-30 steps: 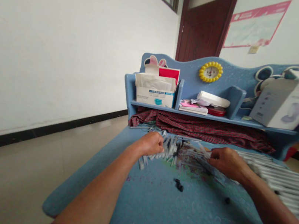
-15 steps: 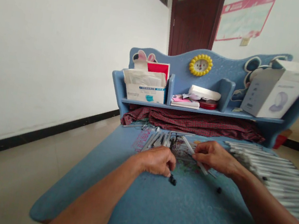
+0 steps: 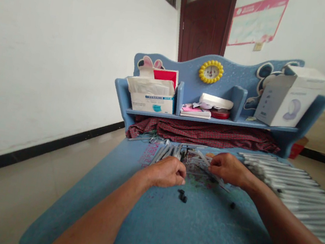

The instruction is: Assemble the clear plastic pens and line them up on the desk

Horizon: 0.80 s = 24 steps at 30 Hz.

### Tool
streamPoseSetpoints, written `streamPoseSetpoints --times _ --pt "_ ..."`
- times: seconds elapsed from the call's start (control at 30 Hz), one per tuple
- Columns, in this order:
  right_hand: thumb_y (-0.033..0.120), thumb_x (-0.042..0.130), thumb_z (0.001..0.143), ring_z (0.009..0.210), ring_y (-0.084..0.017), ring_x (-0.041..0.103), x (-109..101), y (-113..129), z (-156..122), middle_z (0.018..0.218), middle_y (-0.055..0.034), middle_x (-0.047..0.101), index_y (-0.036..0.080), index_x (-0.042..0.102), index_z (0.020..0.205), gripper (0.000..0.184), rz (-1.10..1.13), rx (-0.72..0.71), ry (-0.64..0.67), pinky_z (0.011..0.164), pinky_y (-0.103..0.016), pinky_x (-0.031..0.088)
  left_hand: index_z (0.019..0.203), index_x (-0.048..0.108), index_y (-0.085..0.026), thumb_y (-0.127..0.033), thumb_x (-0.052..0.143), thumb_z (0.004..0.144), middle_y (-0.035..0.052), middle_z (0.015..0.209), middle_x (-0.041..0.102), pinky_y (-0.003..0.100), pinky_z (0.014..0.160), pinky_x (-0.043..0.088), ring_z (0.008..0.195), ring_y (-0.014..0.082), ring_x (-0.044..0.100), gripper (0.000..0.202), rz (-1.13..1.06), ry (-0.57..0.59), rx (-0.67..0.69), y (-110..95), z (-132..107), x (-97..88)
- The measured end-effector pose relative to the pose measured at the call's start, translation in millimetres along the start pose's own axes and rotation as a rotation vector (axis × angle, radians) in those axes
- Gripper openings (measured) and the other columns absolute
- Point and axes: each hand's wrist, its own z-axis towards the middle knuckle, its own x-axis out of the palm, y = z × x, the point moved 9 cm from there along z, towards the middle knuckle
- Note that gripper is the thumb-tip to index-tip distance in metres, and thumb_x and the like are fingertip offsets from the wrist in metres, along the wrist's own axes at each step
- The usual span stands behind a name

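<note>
My left hand [image 3: 167, 172] rests on the blue desk [image 3: 149, 226] with its fingers curled shut; what they pinch, if anything, is hidden. Just below it lie small black caps [image 3: 182, 196]. My right hand [image 3: 226, 168] is closed over thin grey pen tubes [image 3: 202, 160] in the loose pile at the desk's middle. More grey tubes [image 3: 168, 151] lie in a bunch behind my left hand. Another black cap [image 3: 232, 205] sits under my right wrist.
A long row of finished grey pens [image 3: 296, 187] covers the desk's right side. A red checked cloth [image 3: 206, 133] lies under the shelf [image 3: 211, 121], which holds a mask box [image 3: 152, 96], papers, a red tin and a white carton [image 3: 288, 98]. A white wall stands left.
My left hand left the tube pile and came back toward me, ending beside the black caps. My right hand stayed on the pile. The camera shifted slightly right.
</note>
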Motion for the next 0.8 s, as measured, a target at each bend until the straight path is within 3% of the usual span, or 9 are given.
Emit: streamPoseSetpoints --times 0.1,0.2,0.37,0.5,0.8 --pt "0.020 0.051 0.069 0.044 -0.008 0.046 -5.9 -3.8 2.1 0.050 0.0018 0.054 0.017 0.060 0.058 0.015 -0.042 0.005 -0.052 0.043 -0.019 0.029 0.081 0.068 -0.016 -0.022 0.051 0.075 0.0001 0.068 0.063 0.021 0.060 0.036 0.067 0.0133 0.056 0.019 0.050 -0.137 0.035 -4.3 3.3 -9.2" --pt "0.023 0.050 0.070 0.046 -0.009 0.048 -13.8 -11.0 4.0 0.050 0.0010 0.056 0.017 0.063 0.062 0.016 -0.029 0.028 -0.122 0.045 -0.020 0.030 0.082 0.067 -0.016 -0.022 0.049 0.078 0.0039 0.077 0.064 0.023 0.066 0.040 0.074 0.0155 0.058 0.019 0.178 -0.203 0.106 -17.9 7.9 -10.9" --pt "0.028 0.052 0.070 0.046 -0.011 0.050 -22.3 -17.9 4.2 0.048 0.0006 0.054 0.016 0.066 0.066 0.018 0.091 0.065 -0.195 0.047 -0.020 0.033 0.083 0.065 -0.016 -0.019 0.046 0.079 0.0086 0.087 0.063 0.028 0.068 0.044 0.079 0.0201 0.060 0.020 0.467 -0.186 0.162 -45.4 25.8 -4.6" --pt "0.026 0.054 0.069 0.040 -0.009 0.048 -22.2 -19.8 5.1 0.044 0.0018 0.051 0.015 0.062 0.060 0.016 0.299 0.080 -0.203 0.043 -0.020 0.032 0.086 0.066 -0.014 -0.013 0.044 0.076 0.0120 0.086 0.064 0.030 0.067 0.046 0.081 0.0241 0.061 0.023 0.600 -0.097 0.210 -64.5 47.7 8.5" --pt "0.023 0.055 0.070 0.034 -0.009 0.048 -18.4 -33.9 14.6 0.042 0.0042 0.050 0.016 0.056 0.063 0.010 0.524 0.112 -0.261 0.035 -0.018 0.034 0.083 0.067 -0.008 -0.009 0.050 0.070 0.0187 0.082 0.066 0.035 0.066 0.049 0.079 0.0290 0.064 0.022 0.720 -0.029 0.276 -79.2 75.7 29.6"
